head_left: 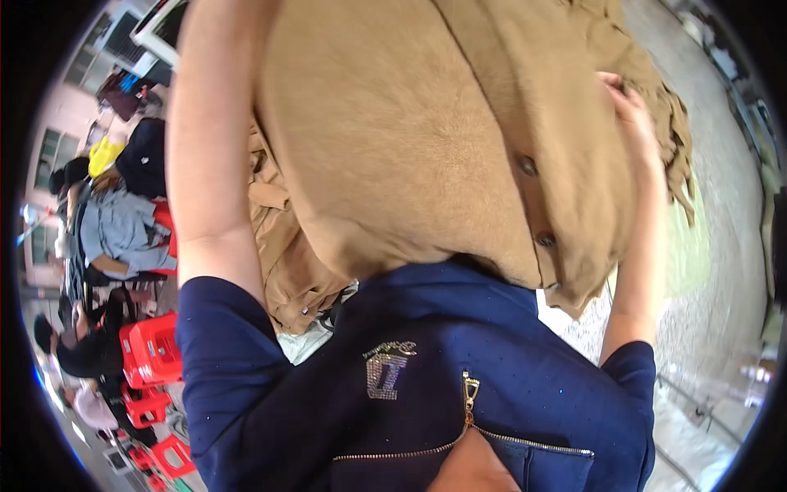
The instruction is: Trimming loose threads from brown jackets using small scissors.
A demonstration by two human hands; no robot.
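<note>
Person is hugging a big tan coat bundle (426, 139) against the chest, above the navy zip top (410, 385). Right hand (627, 102) is gripping the bundle's far right edge, fingers curling into the frayed fabric. Left hand is lying out of view past the top; its grip cannot be told, only the left forearm (209, 156) is bracing the left side. More tan garments (287, 262) are hanging beneath. Red plastic stools (152, 348) are standing far left. Judgement: keeping both arms wide and the load pressed close should stop slipping.

One head camera looks steeply down, very close over the person's chest
</note>
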